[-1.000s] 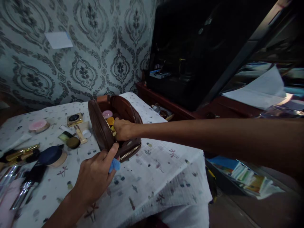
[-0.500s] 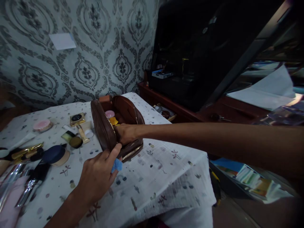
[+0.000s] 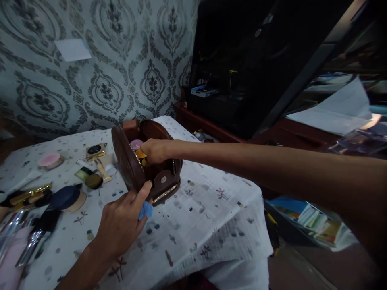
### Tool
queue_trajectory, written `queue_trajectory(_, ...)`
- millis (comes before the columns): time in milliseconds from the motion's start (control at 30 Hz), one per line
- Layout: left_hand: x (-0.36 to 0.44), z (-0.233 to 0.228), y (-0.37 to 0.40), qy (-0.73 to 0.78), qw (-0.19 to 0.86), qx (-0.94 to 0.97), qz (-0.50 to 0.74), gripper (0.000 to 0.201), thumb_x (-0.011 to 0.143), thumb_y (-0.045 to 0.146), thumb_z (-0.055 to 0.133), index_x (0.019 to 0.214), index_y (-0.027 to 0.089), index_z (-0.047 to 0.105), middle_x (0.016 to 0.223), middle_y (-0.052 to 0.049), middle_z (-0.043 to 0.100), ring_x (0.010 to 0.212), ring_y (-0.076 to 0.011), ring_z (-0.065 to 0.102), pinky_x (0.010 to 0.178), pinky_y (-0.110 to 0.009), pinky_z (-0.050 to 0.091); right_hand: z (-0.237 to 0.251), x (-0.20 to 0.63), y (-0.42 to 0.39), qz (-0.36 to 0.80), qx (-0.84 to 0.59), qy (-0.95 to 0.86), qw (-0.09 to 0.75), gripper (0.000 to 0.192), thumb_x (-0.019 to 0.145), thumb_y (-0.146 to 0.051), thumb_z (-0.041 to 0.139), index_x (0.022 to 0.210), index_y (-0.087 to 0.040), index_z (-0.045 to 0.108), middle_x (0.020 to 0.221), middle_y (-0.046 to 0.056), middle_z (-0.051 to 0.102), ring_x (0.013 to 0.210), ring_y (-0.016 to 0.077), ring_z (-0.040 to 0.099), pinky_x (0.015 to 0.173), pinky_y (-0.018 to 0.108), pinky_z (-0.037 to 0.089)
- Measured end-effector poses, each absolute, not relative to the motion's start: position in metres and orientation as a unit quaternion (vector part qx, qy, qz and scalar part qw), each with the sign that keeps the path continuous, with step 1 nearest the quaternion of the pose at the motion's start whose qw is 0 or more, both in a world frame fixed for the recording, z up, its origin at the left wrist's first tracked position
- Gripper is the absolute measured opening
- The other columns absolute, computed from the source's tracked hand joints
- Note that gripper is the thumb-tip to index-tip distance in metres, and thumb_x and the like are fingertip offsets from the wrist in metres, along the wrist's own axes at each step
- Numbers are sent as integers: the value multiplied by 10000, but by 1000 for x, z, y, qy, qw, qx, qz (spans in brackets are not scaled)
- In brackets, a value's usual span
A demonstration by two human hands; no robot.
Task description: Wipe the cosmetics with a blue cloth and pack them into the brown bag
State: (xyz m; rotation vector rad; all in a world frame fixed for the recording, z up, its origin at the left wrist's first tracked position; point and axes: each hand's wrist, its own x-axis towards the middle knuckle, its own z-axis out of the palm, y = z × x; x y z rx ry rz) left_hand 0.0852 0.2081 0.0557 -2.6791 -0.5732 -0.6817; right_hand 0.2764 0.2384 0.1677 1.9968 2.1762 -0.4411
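Biggest thing in view is the worktop, covered in a white printed cloth, and sitting on it a bit left of centre is the brown zip pouch, unzipped and gaping upward. Honest opinion on doing this bit well: keep the pouch pinned so it doesn't tip or slide on that loose cloth, and go in from the top with just the fingertips rather than the whole fist, since the opening is narrow and the zip teeth run right along the edge. The left hand is at the pouch's 6 o'clock, thumb pressed up against the near wall, and its fingers are curled around a small blue sponge, so it's mostly closed. The right hand comes in from 3 o'clock and hangs over the mouth of the pouch with fingers bent down into it, touching a yellow-gold item; I can't tell if it actually has a grip on it or is just poking at it. A pink round piece sits just behind that, inside the pouch. Out at 9 o'clock are loose cosmetics: a navy compact, a pink powder pan, a gold square case and some gold tubes.
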Motion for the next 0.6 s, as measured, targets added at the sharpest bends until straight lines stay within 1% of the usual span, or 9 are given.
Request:
queue_trajectory(100, 86, 56, 208, -201, 166, -934, -243, 353, 1007, 266, 318, 1335, 196, 427, 834, -34, 723, 611, -170, 691, 441, -257, 403, 151, 273, 243, -153, 695, 698, 74, 387, 848, -227, 694, 1223, -136, 666, 1248, 164, 679, 1106, 285, 675, 879, 309, 547)
queue_trajectory(167, 86, 55, 207, -202, 168, -933, -244, 355, 1004, 264, 324, 1336, 193, 427, 818, -29, 719, 607, -173, 689, 438, -261, 399, 144, 272, 247, -154, 708, 686, 66, 387, 858, -249, 686, 1227, -136, 668, 1276, 164, 668, 1118, 278, 672, 889, 294, 541)
queue_trajectory(267, 85, 55, 207, -202, 168, -934, -241, 364, 997, 259, 335, 1342, 188, 426, 810, -27, 714, 603, -178, 685, 433, -264, 395, 139, 271, 253, -161, 719, 673, 69, 408, 833, -268, 713, 1198, -89, 683, 1257, 193, 673, 1071, 287, 692, 846, 279, 558)
queue_trajectory(367, 85, 54, 207, -202, 164, -936, -238, 381, 980, 249, 362, 1352, 196, 426, 819, -25, 714, 608, -176, 682, 439, -257, 398, 140, 271, 257, -174, 716, 672, 67, 422, 797, -197, 738, 1202, -90, 687, 1232, 181, 691, 1073, 279, 695, 859, 263, 566)
queue_trajectory(433, 85, 53, 208, -205, 161, -936, -239, 402, 963, 238, 386, 1361, 204, 430, 823, -24, 715, 610, -173, 679, 442, -251, 395, 140, 272, 258, -187, 709, 677, 64, 399, 812, -163, 716, 1204, -92, 686, 1164, 161, 722, 1025, 251, 713, 841, 246, 574)
queue_trajectory(500, 84, 53, 208, -210, 157, -936, -237, 428, 943, 225, 406, 1369, 210, 436, 831, -24, 717, 614, -172, 678, 446, -247, 393, 140, 272, 257, -201, 704, 678, 63, 365, 848, -170, 681, 1200, -73, 679, 1094, 152, 743, 935, 238, 734, 779, 251, 591)
queue_trajectory(600, 84, 52, 209, -211, 152, -938, -230, 451, 928, 216, 417, 1378, 213, 435, 861, -30, 724, 636, -176, 684, 456, -248, 408, 139, 272, 256, -213, 703, 676, 58, 348, 888, -187, 640, 1208, -51, 661, 1083, 158, 741, 855, 237, 740, 716, 273, 598)
